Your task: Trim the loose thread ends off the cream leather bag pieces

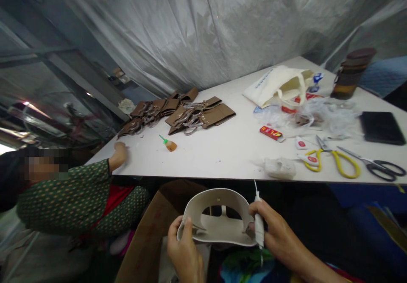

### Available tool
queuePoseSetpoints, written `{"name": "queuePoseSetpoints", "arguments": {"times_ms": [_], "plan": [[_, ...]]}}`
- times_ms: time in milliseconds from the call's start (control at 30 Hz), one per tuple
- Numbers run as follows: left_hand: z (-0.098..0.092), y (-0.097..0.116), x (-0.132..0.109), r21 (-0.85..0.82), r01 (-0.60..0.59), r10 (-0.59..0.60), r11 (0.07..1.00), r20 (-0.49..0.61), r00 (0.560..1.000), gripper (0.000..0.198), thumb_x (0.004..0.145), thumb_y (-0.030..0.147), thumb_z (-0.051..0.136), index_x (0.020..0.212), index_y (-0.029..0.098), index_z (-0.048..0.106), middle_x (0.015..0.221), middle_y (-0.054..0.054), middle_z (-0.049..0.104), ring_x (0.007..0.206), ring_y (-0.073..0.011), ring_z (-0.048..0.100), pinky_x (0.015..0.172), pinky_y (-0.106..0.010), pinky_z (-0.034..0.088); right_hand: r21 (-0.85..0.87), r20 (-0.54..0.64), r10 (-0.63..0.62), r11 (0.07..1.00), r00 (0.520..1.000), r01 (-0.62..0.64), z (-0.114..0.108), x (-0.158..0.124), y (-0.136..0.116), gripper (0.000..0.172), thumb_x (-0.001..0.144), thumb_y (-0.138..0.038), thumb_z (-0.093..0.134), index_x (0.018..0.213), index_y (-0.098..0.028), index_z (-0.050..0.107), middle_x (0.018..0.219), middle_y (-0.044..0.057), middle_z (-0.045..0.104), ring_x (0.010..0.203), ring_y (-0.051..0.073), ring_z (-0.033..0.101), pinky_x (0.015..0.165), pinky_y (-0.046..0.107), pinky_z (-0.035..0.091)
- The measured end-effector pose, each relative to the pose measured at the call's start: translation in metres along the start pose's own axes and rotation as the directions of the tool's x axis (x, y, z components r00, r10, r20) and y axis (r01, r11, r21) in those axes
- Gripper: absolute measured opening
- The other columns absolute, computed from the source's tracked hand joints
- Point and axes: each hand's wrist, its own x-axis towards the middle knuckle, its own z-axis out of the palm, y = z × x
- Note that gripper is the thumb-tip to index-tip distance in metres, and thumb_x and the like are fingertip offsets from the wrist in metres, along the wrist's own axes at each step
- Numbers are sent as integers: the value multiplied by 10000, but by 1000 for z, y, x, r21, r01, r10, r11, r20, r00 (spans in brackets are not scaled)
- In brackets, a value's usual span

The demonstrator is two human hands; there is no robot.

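Observation:
Below the table's front edge I hold a curved cream leather piece (pixel 219 215) with a small strap inside it. My left hand (pixel 184 249) pinches its left end, fingers closed on the edge. My right hand (pixel 273 228) grips its right end together with a small white glue tube (pixel 259 228), nozzle pointing up. Both hands sit over my lap, apart from the white table (pixel 222 151).
On the table lie brown leather pieces with metal clasps (pixel 181 113), a small glue bottle (pixel 170 144), a red box (pixel 271 133), yellow scissors (pixel 333 160), black scissors (pixel 378 166), a white bag (pixel 280 88) and a black pad (pixel 381 127). A person in a green dotted top (pixel 70 198) sits left. A cardboard box (pixel 149 236) stands below.

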Motion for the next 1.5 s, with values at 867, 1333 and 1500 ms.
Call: {"name": "queuePoseSetpoints", "arguments": {"times_ms": [867,1333,1500], "plan": [[79,115,7,-94,-508,-23,856,975,-219,491,755,31,554,1166,184,775,1149,-52,791,1081,-232,709,978,-310,515,1,-19,-266,964,964,266,-22,32,-45,208,952,-65,486,1021,-258,519,938,4,560,814,163,560,703,257,431],[103,53,-15,74,-336,10,939,970,241,150,763,205,763,889,143,818,874,-66,780,844,-223,678,804,-306,501,2,-233,-91,996,968,94,-17,49,-23,78,990,-240,612,921,-222,578,773,-26,570,676,145,555,604,242,451],[95,88,8,79,-293,5,953,961,277,34,703,179,766,696,149,780,732,-49,740,742,-198,657,730,-281,501,91,-318,-83,989,944,117,-32,45,-30,101,1013,-328,649,1053,-241,618,906,2,685,797,158,665,739,252,550]]}}
